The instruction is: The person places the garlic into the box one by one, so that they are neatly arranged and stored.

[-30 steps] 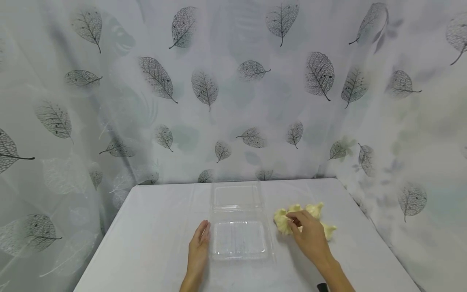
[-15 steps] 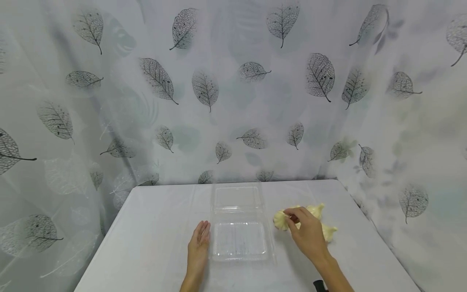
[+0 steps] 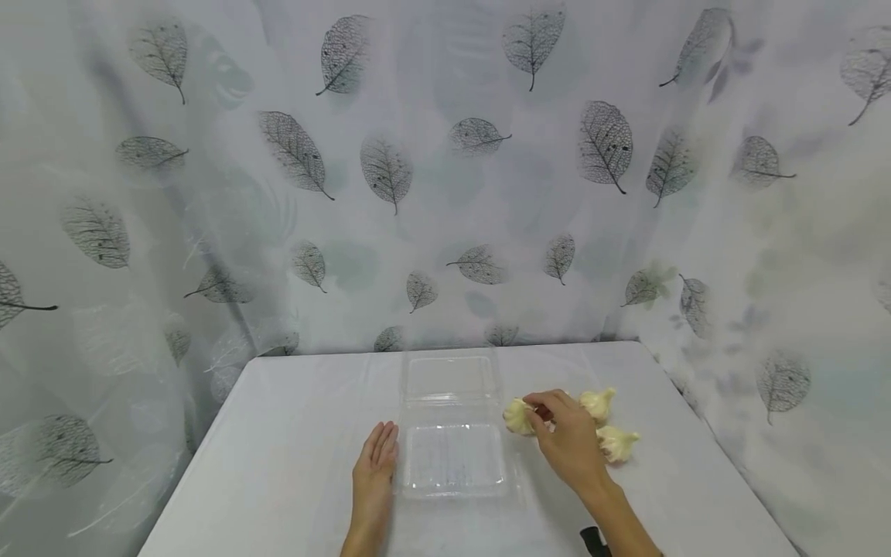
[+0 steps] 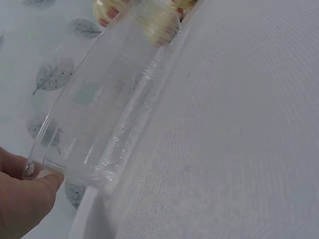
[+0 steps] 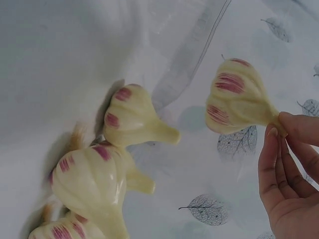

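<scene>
My right hand point(image 3: 567, 445) pinches a pale yellow garlic bulb point(image 5: 238, 97) by its stem between thumb and fingertips. In the right wrist view this bulb, streaked with purple-pink, hangs apart from the other garlic bulbs point(image 5: 89, 174). A clear plastic clamshell container point(image 3: 455, 460) stands with its lid point(image 3: 451, 377) folded back, away from me. My left hand point(image 3: 372, 476) is at the container's left side. In the left wrist view its thumb point(image 4: 50, 180) and a finger hold the container's rim at one corner.
More garlic bulbs point(image 3: 617, 443) lie on the white table point(image 3: 292, 449) right of the container, partly hidden by my right hand. A black band point(image 3: 594, 540) shows beside my right forearm. A leaf-printed curtain point(image 3: 445, 193) hangs behind the table.
My right hand has moved left with the pinched garlic bulb, away from the others and nearer the container. My left hand stays at the container's side.
</scene>
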`<action>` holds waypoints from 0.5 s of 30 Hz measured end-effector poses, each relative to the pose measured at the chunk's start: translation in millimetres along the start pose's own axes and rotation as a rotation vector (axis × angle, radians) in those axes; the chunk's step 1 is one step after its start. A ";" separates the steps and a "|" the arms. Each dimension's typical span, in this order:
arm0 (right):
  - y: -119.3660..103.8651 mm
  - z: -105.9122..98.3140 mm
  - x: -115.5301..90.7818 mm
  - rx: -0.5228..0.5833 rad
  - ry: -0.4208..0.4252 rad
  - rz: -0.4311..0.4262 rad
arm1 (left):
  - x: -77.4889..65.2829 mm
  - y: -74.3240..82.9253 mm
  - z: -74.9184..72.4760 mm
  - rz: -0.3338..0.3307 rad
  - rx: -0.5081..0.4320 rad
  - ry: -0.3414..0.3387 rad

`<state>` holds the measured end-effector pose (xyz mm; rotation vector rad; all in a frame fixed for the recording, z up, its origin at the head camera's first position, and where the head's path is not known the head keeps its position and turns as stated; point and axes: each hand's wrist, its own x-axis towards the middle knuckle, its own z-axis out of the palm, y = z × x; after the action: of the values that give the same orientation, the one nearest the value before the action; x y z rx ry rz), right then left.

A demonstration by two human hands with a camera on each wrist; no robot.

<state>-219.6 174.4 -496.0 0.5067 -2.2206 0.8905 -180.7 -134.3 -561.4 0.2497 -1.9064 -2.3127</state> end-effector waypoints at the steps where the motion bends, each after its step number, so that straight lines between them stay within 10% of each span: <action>1: -1.3 1.7 0.7 0.003 -0.005 -0.003 | -0.1 -0.2 -0.2 0.002 -0.013 -0.001; 15: -9.3 16.7 3.0 0.022 -0.023 0.005 | 0.4 -1.4 -1.2 0.010 -0.080 -0.008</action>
<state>-223.9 155.8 -498.6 0.5248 -2.2362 0.9173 -180.8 -135.2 -563.0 0.2215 -1.8100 -2.3800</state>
